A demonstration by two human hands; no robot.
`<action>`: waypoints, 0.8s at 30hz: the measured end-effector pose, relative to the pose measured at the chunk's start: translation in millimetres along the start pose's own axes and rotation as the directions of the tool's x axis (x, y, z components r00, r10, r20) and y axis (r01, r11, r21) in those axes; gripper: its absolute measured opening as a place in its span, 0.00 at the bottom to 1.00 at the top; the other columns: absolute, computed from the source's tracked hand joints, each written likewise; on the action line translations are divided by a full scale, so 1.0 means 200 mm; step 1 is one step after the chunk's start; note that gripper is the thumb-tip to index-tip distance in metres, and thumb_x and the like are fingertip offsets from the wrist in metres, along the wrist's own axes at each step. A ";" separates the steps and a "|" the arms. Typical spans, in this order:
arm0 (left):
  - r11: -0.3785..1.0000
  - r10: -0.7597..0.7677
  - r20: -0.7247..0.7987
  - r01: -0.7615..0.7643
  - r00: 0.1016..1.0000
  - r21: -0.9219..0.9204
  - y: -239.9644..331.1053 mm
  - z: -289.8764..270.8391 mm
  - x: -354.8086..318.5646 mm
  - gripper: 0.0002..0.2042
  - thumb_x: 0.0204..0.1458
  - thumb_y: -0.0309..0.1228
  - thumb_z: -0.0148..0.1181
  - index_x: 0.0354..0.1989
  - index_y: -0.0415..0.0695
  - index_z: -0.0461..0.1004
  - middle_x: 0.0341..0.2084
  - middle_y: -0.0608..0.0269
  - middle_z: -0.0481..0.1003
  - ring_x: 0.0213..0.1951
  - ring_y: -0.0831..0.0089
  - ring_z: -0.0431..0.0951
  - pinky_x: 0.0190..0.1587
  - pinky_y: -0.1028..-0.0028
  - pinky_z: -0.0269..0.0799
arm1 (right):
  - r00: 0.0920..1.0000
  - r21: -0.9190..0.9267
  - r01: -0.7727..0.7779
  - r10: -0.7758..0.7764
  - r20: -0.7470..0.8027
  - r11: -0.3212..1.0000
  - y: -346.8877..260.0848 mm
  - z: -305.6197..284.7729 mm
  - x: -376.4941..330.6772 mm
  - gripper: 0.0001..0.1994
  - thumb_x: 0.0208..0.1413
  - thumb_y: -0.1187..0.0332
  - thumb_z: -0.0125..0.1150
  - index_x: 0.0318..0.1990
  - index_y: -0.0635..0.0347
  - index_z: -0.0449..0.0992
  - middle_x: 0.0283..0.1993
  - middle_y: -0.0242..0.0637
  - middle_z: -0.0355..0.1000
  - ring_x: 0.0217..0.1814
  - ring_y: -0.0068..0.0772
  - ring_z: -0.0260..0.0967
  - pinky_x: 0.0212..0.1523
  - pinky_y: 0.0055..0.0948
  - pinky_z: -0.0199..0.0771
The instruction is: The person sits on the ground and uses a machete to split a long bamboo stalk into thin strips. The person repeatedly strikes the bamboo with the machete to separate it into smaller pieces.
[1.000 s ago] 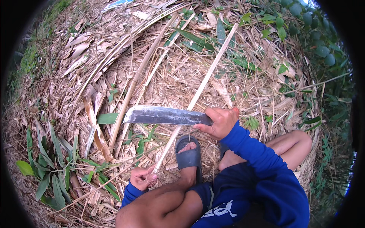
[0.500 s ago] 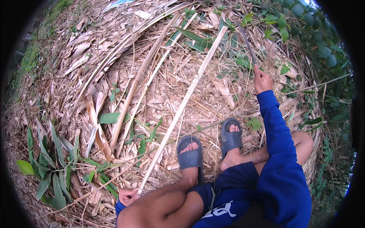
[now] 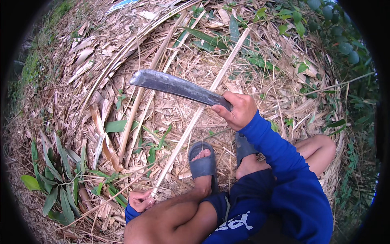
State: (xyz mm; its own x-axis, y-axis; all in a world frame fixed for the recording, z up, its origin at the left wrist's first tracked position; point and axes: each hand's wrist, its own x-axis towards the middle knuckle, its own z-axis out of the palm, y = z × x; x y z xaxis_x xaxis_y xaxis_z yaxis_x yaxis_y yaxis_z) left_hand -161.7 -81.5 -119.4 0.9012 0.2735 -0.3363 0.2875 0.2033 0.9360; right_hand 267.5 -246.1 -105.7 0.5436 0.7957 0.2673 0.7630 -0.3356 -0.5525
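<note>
My right hand [image 3: 239, 110] has a full grip on the handle of a machete [image 3: 178, 86], blade raised and pointing left over the strip. My left hand [image 3: 140, 200] pinches the near end of a long pale bamboo strip [image 3: 199, 114], which runs from near left to far right across dry leaf litter [image 3: 101, 61]. My sandal [image 3: 202, 164] sits just right of the strip's near part.
</note>
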 end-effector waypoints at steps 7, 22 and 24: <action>0.996 0.052 0.007 -0.051 0.999 -0.071 -0.06 0.01 -0.02 0.19 0.50 0.17 0.61 0.51 0.44 0.75 0.15 0.64 0.73 0.14 0.85 0.64 0.17 0.80 0.59 | 0.997 -0.132 0.060 -0.064 -0.032 0.989 0.09 -0.05 0.02 0.28 0.48 0.35 0.57 0.23 0.55 0.71 0.18 0.38 0.70 0.18 0.39 0.71 0.16 0.37 0.66; 0.982 -0.035 0.026 0.039 0.999 -0.185 -0.04 -0.02 -0.12 0.17 0.50 0.17 0.60 0.50 0.40 0.75 0.16 0.63 0.75 0.14 0.84 0.66 0.18 0.81 0.60 | 0.996 -0.217 0.010 -0.029 -0.082 0.976 0.24 -0.04 0.06 0.29 0.49 0.34 0.54 0.23 0.54 0.71 0.17 0.38 0.69 0.19 0.42 0.71 0.18 0.41 0.68; 0.982 -0.047 0.022 0.050 0.999 -0.183 -0.05 -0.04 -0.16 0.17 0.50 0.17 0.60 0.50 0.39 0.75 0.16 0.62 0.75 0.15 0.83 0.67 0.19 0.81 0.60 | 1.000 -0.246 -0.016 0.009 -0.027 0.969 0.32 -0.07 0.07 0.29 0.51 0.35 0.54 0.24 0.55 0.72 0.17 0.41 0.70 0.21 0.46 0.72 0.21 0.42 0.70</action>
State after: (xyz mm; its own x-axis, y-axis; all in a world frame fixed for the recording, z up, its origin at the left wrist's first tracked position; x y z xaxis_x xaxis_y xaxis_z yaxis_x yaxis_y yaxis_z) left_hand -195.1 -85.0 -118.8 0.8936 0.2432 -0.3772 0.2680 0.3851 0.8831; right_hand 329.2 -263.0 -126.3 0.5601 0.7784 0.2836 0.8169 -0.4620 -0.3453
